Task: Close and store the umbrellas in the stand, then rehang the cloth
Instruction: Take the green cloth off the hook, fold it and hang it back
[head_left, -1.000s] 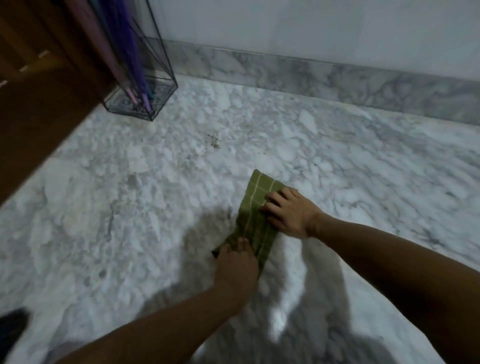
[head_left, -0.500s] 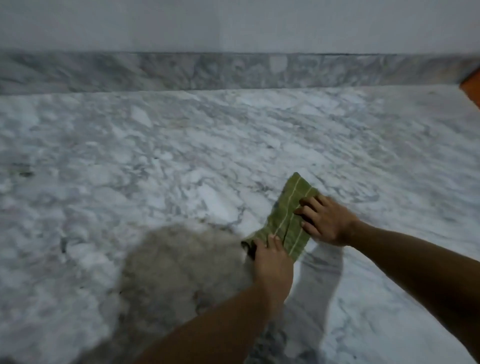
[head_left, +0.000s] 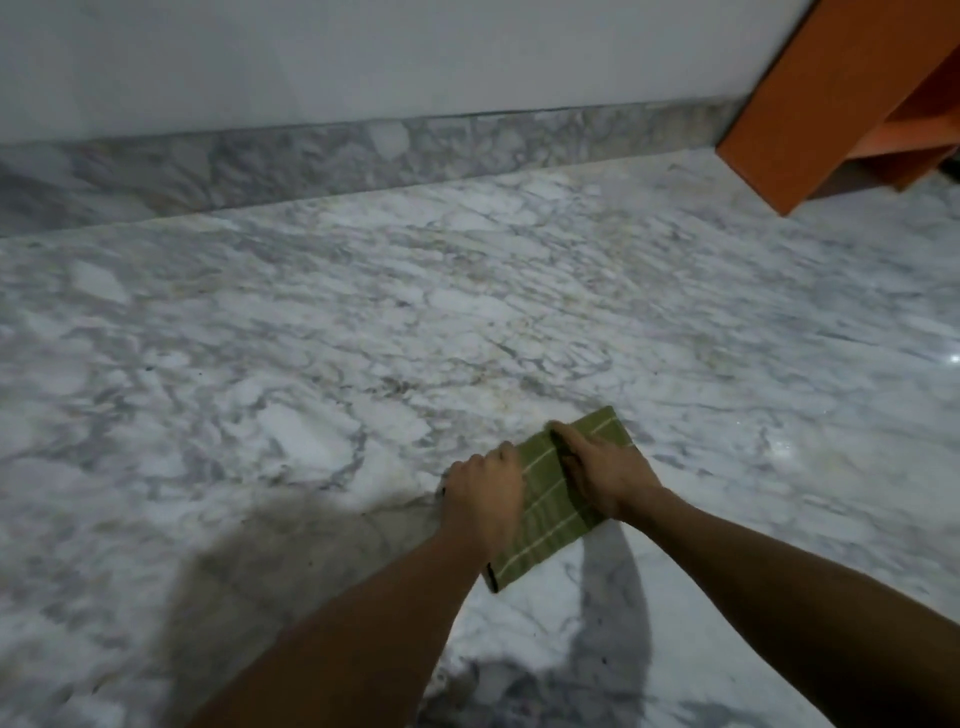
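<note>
Now, cloth (head_left: 553, 499): one, green, striped, folded, flat on marble floor (head_left: 311, 338).
Hands: two on cloth; left hand (head_left: 485, 496) grip curled over its edge, right hand (head_left: 605, 470) grip pressed flat.
Cabinet (head_left: 831, 98): one, orange, beyond cloth.

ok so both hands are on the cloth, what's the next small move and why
Probably close both hands on the cloth and lift it. It lies folded flat on the marble floor, with the left hand at its left edge and the right hand pressing on top, and it is not yet rehung.
</note>
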